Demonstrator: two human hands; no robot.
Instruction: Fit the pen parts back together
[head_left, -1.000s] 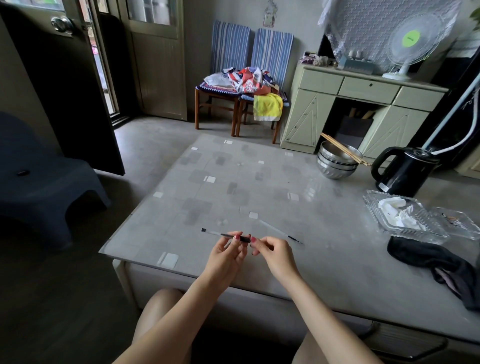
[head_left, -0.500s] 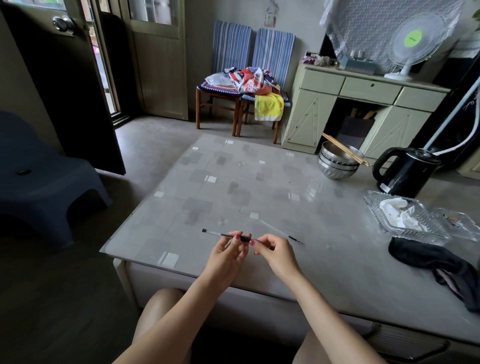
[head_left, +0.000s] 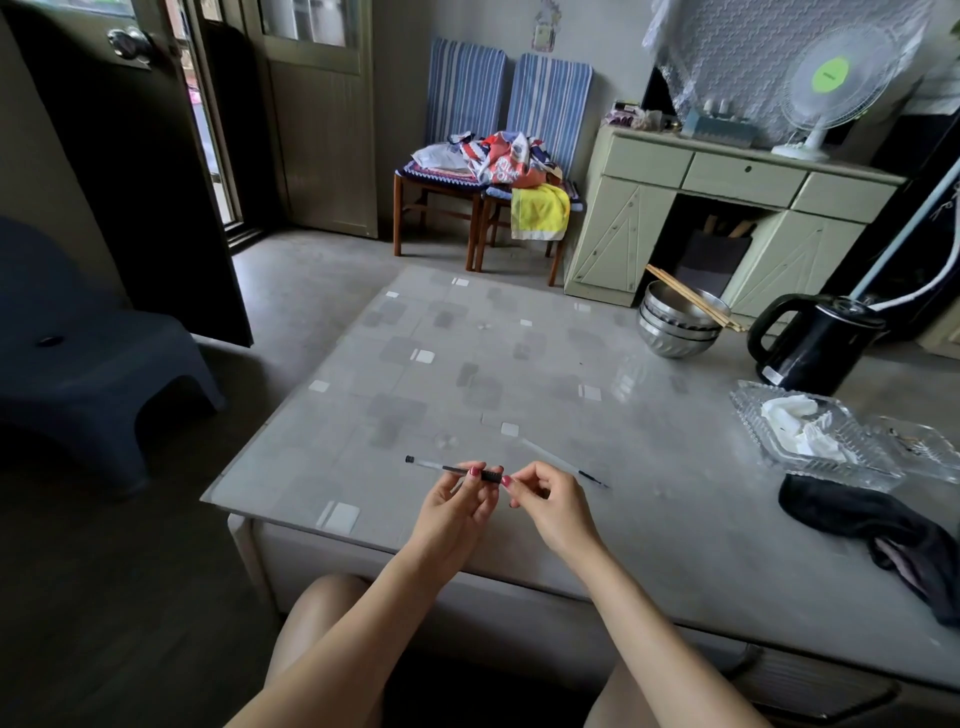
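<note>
My left hand (head_left: 457, 506) pinches a clear pen barrel (head_left: 436, 466) near its black grip section, the barrel pointing left with a small black end cap. My right hand (head_left: 550, 501) has its fingers curled and pinches the right end of that same barrel, at the black grip. Both hands hover just above the near edge of the grey glass-topped table (head_left: 519, 374). A thin pen refill (head_left: 563, 464) with a dark tip lies on the table just behind my right hand.
Stacked steel bowls (head_left: 675, 327) with chopsticks, a black kettle (head_left: 815, 345), a glass tray (head_left: 815, 436) with tissue and a dark cloth (head_left: 878, 530) fill the table's right side. A dark plastic stool (head_left: 78, 353) stands left; chairs and a cabinet stand behind.
Both hands have stayed on the pen barrel; my right hand's fingers have curled slightly tighter at the barrel's end. The refill on the table has not moved.
</note>
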